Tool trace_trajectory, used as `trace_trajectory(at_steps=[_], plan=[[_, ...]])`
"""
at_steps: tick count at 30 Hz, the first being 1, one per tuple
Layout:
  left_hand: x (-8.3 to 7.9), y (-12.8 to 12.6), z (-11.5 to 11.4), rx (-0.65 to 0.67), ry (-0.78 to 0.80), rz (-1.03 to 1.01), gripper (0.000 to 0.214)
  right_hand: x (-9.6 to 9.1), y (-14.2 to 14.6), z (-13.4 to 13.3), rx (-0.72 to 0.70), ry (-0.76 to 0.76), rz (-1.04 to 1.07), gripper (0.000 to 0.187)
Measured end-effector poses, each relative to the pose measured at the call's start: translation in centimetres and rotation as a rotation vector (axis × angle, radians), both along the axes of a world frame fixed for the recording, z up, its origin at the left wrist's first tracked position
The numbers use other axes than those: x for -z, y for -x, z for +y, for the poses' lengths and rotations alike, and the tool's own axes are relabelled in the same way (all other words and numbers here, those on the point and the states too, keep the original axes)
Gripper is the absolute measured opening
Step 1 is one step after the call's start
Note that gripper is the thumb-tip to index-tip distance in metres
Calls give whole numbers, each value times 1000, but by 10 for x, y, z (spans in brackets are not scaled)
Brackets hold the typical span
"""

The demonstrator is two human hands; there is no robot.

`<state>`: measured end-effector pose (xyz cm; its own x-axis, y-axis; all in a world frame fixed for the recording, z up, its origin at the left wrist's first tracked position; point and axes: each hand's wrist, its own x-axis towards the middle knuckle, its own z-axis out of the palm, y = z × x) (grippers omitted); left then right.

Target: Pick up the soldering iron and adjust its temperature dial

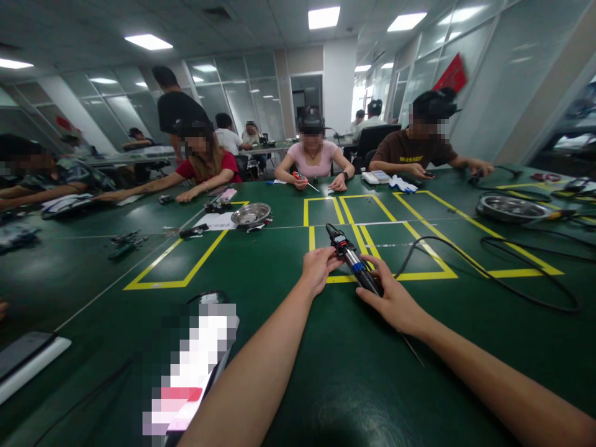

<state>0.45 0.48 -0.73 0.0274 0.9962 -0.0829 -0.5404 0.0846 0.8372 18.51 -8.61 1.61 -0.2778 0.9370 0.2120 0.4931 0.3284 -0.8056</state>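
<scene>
A black corded tool (350, 256) with a red collar and a blue band lies tilted over the green table (261, 273), its tip pointing away from me. My right hand (393, 298) wraps its lower handle. My left hand (319, 268) pinches the upper part near the red collar. The tool's black cable (470, 261) loops off to the right across the yellow tape lines (419, 248).
A phone (195, 366) lies near my left forearm and a flat grey device (23, 360) at the left edge. A metal bowl (251, 215) sits ahead left, another bowl (510, 208) far right. Several people sit around the table's far side with tools and cables.
</scene>
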Motion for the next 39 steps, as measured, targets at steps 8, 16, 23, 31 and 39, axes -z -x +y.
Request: trace_trajectory(at_steps=[8,16,23,31,39], plan=[[2,1,1,-9,-9,-10,11,10,-3,11,224,58,210,39],[-2,0,-3,7,-12,-29,9,11,-14,15,310,-61,218,45],[0,0,-1,-5,4,-27,8,21,-15,20,320,6,302,45],[1,0,-1,-11,-8,-24,9,20,-16,21,356,66,366,46],[0,1,0,-13,3,-13,9,16,-17,21,373,92,492,62]])
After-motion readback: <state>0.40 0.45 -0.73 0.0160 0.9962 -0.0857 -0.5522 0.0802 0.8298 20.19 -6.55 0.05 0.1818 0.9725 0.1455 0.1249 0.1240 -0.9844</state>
